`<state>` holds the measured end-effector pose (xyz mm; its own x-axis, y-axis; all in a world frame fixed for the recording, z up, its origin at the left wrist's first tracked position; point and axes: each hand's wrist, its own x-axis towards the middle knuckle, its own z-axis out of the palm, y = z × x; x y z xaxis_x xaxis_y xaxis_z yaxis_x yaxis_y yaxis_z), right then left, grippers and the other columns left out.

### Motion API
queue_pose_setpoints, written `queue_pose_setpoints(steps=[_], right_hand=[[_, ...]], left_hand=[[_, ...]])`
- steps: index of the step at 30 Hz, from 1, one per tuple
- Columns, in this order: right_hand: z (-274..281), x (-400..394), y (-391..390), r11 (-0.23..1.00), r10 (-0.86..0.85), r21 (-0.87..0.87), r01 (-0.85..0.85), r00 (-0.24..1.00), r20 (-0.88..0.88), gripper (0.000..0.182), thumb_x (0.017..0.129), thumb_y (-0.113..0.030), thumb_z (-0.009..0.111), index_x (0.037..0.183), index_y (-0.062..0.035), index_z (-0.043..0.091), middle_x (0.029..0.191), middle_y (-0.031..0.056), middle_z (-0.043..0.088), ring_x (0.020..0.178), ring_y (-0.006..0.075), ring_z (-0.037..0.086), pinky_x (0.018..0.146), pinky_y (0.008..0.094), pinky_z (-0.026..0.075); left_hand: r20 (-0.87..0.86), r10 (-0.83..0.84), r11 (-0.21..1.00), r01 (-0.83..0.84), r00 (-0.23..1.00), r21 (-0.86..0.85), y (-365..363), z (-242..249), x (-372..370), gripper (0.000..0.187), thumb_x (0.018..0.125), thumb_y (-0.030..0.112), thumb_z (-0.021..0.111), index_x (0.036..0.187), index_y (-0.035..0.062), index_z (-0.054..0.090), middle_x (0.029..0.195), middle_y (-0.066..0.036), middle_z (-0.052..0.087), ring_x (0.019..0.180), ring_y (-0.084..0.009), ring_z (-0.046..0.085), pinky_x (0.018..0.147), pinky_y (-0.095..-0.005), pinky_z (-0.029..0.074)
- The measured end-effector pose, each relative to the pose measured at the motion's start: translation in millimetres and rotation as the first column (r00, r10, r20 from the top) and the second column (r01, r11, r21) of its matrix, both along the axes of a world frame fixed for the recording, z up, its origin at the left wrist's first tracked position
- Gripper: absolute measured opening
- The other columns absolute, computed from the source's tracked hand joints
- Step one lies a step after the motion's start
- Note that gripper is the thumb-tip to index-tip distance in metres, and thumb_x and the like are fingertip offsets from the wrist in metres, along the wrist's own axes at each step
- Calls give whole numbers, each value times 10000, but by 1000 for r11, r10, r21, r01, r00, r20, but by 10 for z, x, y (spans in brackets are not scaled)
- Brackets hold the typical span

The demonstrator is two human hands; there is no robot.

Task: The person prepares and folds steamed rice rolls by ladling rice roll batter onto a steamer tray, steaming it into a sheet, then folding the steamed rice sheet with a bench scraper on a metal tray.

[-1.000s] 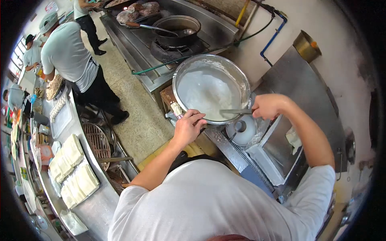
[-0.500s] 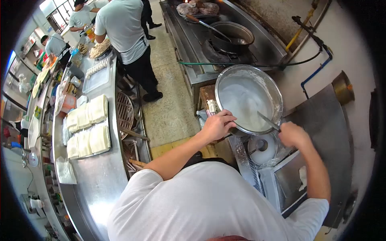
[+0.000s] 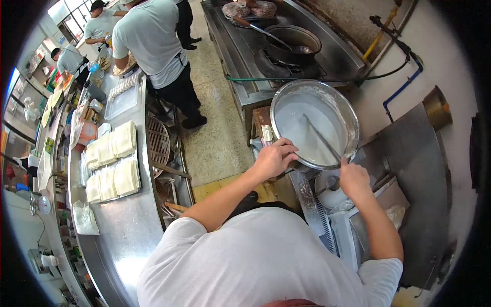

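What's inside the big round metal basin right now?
The big round metal basin holds a white liquid, with a thin metal utensil slanting into it. The utensil's lower end is hidden beneath the liquid.

The left hand point(image 3: 274, 158) grips the near-left rim of the basin point(image 3: 353, 123); the right hand point(image 3: 354, 179) sits at its near-right edge, holding a utensil point(image 3: 319, 135) that reaches into the batter point(image 3: 307, 125); behind the basin stands a wok point(image 3: 294, 43) on the stove point(image 3: 245, 77); a counter point(image 3: 128, 225) lies far left.
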<state>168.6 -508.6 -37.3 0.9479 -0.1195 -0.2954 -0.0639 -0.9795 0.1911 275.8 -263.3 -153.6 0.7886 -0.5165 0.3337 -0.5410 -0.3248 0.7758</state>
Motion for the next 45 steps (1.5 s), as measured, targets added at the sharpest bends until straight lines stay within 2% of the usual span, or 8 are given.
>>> queue_pose_setpoints(steps=[12, 17, 24, 27, 32, 36, 38, 45], right_hand=[[1096, 410, -153, 989, -59, 99, 107, 914, -402, 289, 897, -233, 668, 995, 33, 728, 1013, 277, 700, 975, 412, 694, 860, 476, 550], [464, 143, 81, 981, -20, 180, 68, 967, -255, 287, 911, -208, 630, 1045, 33, 710, 942, 266, 708, 929, 418, 702, 846, 481, 556], [-65, -8, -12, 997, -37, -72, 42, 997, 65, 310, 862, -96, 605, 1115, 80, 639, 869, 230, 726, 822, 385, 734, 731, 459, 599], [300, 79, -217, 998, -30, -52, 29, 1000, -8, 271, 860, -84, 589, 1054, 82, 680, 876, 238, 725, 826, 390, 733, 736, 464, 594], [915, 504, -316, 978, -119, 87, 190, 850, -513, 272, 907, -222, 617, 955, 24, 723, 881, 265, 705, 887, 417, 700, 783, 489, 555], [766, 410, -128, 936, -164, 169, 310, 805, -571, 273, 915, -233, 614, 981, 15, 707, 886, 258, 705, 855, 403, 709, 769, 496, 557], [268, 158, -81, 963, -71, 247, 112, 983, -168, 261, 917, -198, 600, 1044, 14, 682, 888, 230, 718, 779, 398, 718, 740, 504, 571], [14, -12, -48, 994, -84, -67, 88, 995, 54, 215, 840, -78, 621, 975, 52, 726, 905, 231, 732, 850, 382, 733, 754, 465, 595]], left_hand=[[-15, -7, 1000, 8, 1000, 26, 13, 33, 30, 222, 884, 265, 748, 1042, 110, 766, 1107, -47, 685, 898, -306, 697, 777, -410, 566], [9, -8, 1000, 8, 1000, -15, 9, 15, 34, 205, 887, 230, 752, 1044, 98, 766, 1076, -53, 683, 796, -269, 701, 736, -382, 575], [-25, -42, 994, 40, 999, -98, -21, -38, 33, 191, 871, 142, 771, 1045, 65, 756, 1056, -60, 682, 735, -216, 699, 675, -334, 573], [-70, -39, 993, 31, 997, -112, -13, 16, 29, 197, 864, 117, 778, 1048, 50, 753, 1054, -64, 689, 689, -195, 678, 646, -315, 565], [-13, -32, 995, 31, 999, -95, -29, -12, 49, 191, 857, 98, 779, 1040, 49, 755, 1042, -70, 687, 686, -191, 671, 629, -318, 550], [-29, -28, 993, 25, 999, -112, -39, -39, 46, 194, 852, 90, 781, 1039, 46, 755, 1027, -72, 685, 689, -194, 670, 628, -319, 549], [-47, -20, 993, 14, 999, -121, -49, -15, 42, 196, 851, 89, 781, 1040, 46, 754, 1023, -72, 684, 690, -196, 670, 628, -319, 550], [-43, -33, 995, 29, 999, -93, -19, 9, 48, 202, 854, 111, 782, 1049, 66, 757, 1041, -72, 684, 692, -203, 674, 628, -320, 554]])
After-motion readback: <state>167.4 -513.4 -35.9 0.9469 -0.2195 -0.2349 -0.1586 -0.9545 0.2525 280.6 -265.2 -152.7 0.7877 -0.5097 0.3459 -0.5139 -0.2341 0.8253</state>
